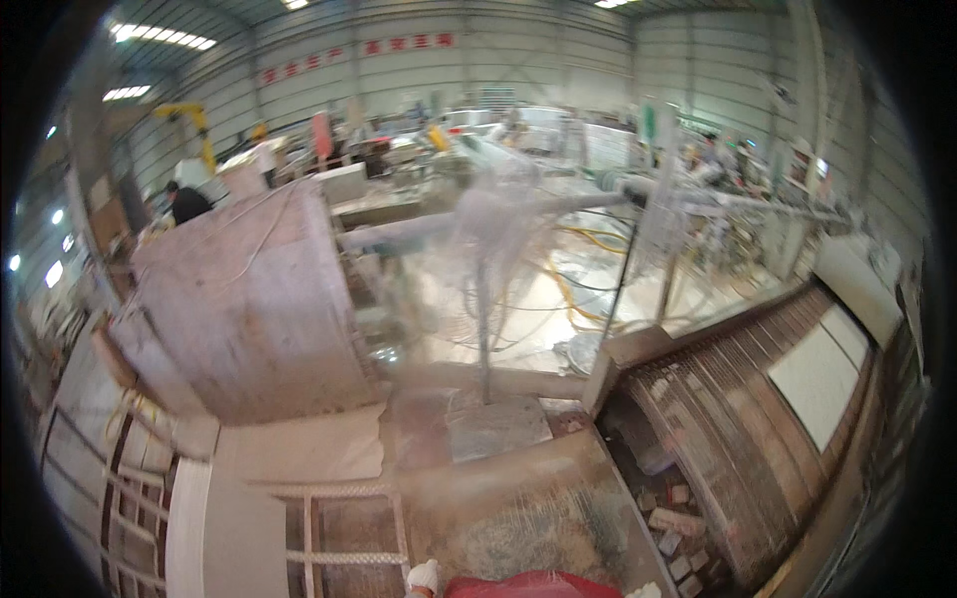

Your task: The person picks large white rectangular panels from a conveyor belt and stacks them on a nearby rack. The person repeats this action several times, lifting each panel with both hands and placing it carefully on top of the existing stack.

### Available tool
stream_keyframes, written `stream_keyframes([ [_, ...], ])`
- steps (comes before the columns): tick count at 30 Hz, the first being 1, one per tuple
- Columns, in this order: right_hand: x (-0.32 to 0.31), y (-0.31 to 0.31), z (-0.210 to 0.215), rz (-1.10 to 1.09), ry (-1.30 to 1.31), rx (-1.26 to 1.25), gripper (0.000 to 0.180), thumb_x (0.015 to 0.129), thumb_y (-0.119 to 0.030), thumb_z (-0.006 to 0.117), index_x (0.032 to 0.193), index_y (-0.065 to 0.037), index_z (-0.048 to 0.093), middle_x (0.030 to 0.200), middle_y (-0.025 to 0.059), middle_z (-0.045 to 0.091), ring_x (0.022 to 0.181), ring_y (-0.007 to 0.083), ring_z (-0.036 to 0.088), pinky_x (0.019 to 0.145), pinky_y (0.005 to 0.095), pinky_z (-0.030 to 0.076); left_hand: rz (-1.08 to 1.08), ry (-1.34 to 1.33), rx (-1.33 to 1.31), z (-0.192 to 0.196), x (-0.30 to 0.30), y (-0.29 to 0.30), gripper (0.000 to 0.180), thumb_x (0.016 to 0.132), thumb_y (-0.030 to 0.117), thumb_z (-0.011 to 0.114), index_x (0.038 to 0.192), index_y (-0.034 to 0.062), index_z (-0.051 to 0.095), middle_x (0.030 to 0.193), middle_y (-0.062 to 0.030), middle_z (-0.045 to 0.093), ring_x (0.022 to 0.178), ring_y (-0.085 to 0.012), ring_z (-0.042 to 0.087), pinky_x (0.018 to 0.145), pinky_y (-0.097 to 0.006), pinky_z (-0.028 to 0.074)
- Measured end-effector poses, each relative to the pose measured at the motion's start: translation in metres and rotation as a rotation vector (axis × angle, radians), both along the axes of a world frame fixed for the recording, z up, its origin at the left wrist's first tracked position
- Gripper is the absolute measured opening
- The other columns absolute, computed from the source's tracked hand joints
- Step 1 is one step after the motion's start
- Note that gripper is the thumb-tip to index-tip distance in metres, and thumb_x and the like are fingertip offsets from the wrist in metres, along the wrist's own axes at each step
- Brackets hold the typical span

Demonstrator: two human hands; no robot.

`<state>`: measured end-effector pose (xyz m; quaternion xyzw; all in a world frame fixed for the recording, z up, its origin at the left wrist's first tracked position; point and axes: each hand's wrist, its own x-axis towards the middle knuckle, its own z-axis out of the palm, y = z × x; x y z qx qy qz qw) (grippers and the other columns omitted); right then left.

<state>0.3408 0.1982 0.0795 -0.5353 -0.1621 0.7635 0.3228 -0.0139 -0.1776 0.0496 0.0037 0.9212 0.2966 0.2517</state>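
Observation:
Only the tips of my hands show at the bottom edge, both in white gloves. My left hand [423, 576] sits low beside my red garment [528, 586], above a dusty, wet stone surface [518, 518]. My right hand [646, 591] is a small white patch at the frame's rim, near a pit of broken stone pieces [670, 523]. Neither hand visibly holds anything, and the fingers are too cropped to read.
A large pinkish stone block [249, 299] stands at the left. A standing fan [490, 224] on a square base [495, 426] is straight ahead. A roller conveyor [733, 409] carrying a white slab [819, 371] runs along the right. Yellow hoses [578, 291] cross the wet floor. A person in dark clothes [185, 202] works far left.

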Motion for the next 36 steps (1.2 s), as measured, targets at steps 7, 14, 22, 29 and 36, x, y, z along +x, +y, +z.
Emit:
stream_keyframes([
  [7,-0.019,0.009,0.018,0.203,0.036,-0.043,0.032,0.083,-0.024,0.041,0.054,-0.017,0.032,0.049,-0.0018,0.038,0.044,0.0177,0.037,0.041,0.0349,0.029,0.019,-0.028,0.045,-0.033,0.013,-0.031,0.032,0.082,0.033,0.043,0.085,0.0076,0.063,0.082,-0.0162,0.063,0.079,-0.031,0.06,0.07,-0.042,0.046],
  [14,-0.03,0.018,0.001,0.429,-0.132,0.142,0.035,0.085,-0.026,0.033,0.051,-0.018,0.032,0.047,-0.0005,0.037,0.046,0.019,0.037,0.045,0.0372,0.031,0.246,-0.066,0.195,-0.039,0.029,-0.057,0.03,0.08,0.034,0.044,0.085,0.0117,0.063,0.086,-0.0191,0.063,0.083,-0.0362,0.06,0.071,-0.045,0.046],
  [22,-0.047,0.017,0.01,0.719,0.074,0.211,0.029,0.087,-0.026,0.032,0.058,-0.02,0.032,0.052,0.0007,0.033,0.048,0.0176,0.033,0.046,0.0347,0.028,0.236,-0.059,0.029,0.002,0.042,-0.072,0.036,0.078,0.036,0.041,0.08,0.0078,0.063,0.085,-0.0185,0.063,0.085,-0.0379,0.058,0.072,-0.046,0.043],
  [29,-0.065,0.02,-0.019,0.701,0.004,0.278,0.032,0.089,-0.026,0.03,0.058,-0.02,0.035,0.05,0.0008,0.033,0.045,0.0177,0.031,0.044,0.035,0.026,0.444,-0.187,0.209,-0.033,0.039,-0.088,0.04,0.079,0.037,0.039,0.082,0.0063,0.065,0.089,-0.0186,0.062,0.087,-0.0368,0.057,0.074,-0.043,0.042],
  [36,-0.079,0.02,-0.041,0.69,-0.15,0.381,0.032,0.084,-0.024,0.042,0.054,-0.02,0.034,0.045,-0.002,0.031,0.04,0.0166,0.032,0.039,0.0356,0.025,0.628,-0.338,0.297,-0.046,0.046,-0.093,0.041,0.077,0.039,0.04,0.083,0.0075,0.066,0.092,-0.0177,0.062,0.088,-0.0364,0.057,0.075,-0.042,0.041],
])
